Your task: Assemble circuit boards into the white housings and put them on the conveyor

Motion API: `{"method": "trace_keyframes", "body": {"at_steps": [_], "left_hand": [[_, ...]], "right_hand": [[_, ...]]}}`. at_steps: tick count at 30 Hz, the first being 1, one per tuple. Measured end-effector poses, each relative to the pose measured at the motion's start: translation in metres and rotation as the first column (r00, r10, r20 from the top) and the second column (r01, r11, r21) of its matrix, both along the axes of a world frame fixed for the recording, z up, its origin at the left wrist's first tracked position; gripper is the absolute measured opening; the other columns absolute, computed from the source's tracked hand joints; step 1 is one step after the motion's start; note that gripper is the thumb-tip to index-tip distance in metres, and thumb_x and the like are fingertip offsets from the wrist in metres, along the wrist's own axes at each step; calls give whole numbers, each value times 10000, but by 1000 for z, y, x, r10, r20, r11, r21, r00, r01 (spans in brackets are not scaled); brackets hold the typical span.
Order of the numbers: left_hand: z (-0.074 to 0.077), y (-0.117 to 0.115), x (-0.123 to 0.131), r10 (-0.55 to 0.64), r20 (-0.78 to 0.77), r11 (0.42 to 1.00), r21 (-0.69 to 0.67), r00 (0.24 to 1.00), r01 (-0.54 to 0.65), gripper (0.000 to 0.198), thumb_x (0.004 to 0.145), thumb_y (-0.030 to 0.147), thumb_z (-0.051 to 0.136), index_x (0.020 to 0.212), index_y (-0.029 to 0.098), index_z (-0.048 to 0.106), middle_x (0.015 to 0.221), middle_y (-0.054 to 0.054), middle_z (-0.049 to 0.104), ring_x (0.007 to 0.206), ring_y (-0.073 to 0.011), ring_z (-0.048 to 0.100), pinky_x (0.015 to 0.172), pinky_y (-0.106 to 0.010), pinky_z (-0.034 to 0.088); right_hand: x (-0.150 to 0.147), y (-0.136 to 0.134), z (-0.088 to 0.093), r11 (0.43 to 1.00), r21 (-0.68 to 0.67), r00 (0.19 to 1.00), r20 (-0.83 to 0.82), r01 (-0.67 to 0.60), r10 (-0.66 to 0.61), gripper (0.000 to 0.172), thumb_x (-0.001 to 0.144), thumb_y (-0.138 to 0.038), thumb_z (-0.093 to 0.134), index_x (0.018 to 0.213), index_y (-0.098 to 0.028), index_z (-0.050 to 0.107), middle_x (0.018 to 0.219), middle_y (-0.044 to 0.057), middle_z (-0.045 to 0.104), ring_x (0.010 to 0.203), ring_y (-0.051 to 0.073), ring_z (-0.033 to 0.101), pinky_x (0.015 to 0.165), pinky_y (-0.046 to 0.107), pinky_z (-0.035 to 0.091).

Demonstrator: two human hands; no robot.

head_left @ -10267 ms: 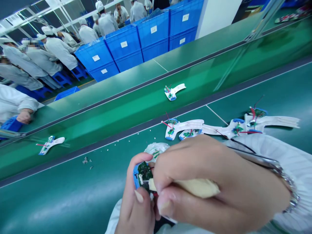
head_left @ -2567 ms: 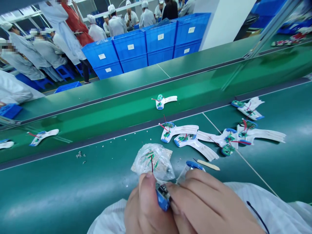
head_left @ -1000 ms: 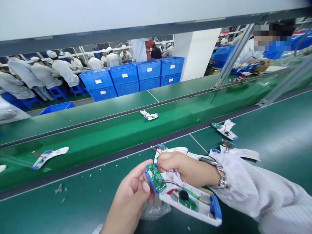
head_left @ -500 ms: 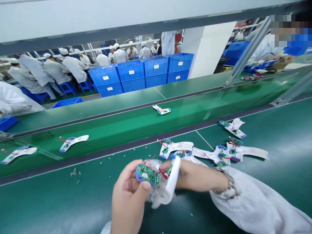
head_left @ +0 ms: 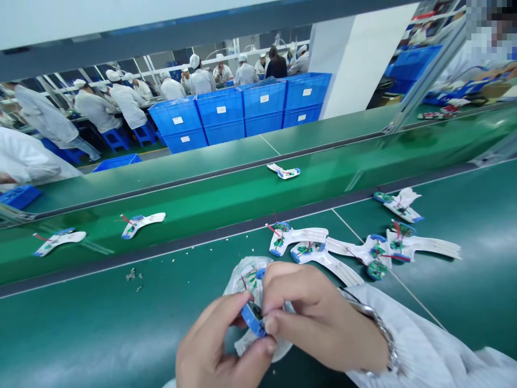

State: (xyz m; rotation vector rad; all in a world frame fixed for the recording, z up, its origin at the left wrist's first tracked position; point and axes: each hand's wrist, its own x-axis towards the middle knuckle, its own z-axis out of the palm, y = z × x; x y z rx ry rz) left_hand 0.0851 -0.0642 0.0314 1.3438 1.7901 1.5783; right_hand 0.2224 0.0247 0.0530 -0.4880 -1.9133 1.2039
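Low in the middle of the view, my left hand and my right hand meet over the green table. Both pinch a small blue-rimmed part with a circuit board. Its white plastic shell hangs below the fingers. A clear plastic bag of small green parts lies just behind my hands. My right wrist wears a metal watch and a white sleeve.
Several white and blue shells with boards and red wires lie on the table at the right. More such pieces ride the green conveyor belt beyond. Blue crates and people in white coats stand further back.
My hands have drawn together and lower, closing on the blue part; the board face is now mostly hidden by my fingers. The view tilted down slightly and the belt pieces shifted right.
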Motion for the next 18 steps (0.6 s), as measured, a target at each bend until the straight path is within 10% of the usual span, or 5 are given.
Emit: {"method": "trace_keyframes", "body": {"at_steps": [6,10,18], "left_hand": [[7,7,-2,182,535,983,-96,825,-154,359,518,334,902,852,309,770,782,10,782,717,-197,732,636,-221,598],[2,7,-14,74,675,996,-89,734,-18,416,517,290,916,907,276,770,821,-42,790,718,-236,746,615,-263,617],[-3,14,-15,-29,726,999,10,687,31,351,581,295,890,911,266,773,792,-50,789,638,-169,731,590,-189,590]], "right_hand": [[19,22,-7,983,-35,974,142,183,-176,185,885,-197,540,746,-168,659,730,25,654,716,138,610,696,265,495],[22,20,-6,986,46,965,202,163,-169,257,873,-164,554,1107,-182,659,1129,83,679,1067,180,617,919,325,492],[-15,-6,-14,998,-18,993,-99,67,-68,117,826,-91,610,816,-179,687,862,42,697,905,150,639,871,304,495]]}}
